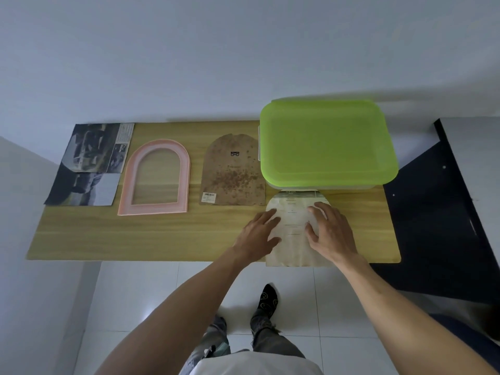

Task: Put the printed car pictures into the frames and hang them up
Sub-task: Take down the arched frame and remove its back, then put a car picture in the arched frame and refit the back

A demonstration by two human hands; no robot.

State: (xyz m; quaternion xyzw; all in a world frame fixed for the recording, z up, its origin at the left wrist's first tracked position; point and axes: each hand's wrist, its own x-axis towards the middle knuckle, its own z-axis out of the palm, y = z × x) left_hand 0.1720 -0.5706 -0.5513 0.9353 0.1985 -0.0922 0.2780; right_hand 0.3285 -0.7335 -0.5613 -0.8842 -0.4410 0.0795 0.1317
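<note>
Head view: both hands, left hand (258, 232) and right hand (328, 230), press spread, flat fingers on the pale arched paper insert (293, 231); slide it gently off the wooden tabletop (162, 236) edge to pinch it.

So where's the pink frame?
In the head view, the pink frame lies flat on the table's left part, between the car pictures and the brown backing board.

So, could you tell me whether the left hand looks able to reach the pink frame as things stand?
Probably yes: the left hand rests on the paper sheet, and only bare table lies between it and the pink frame.
</note>
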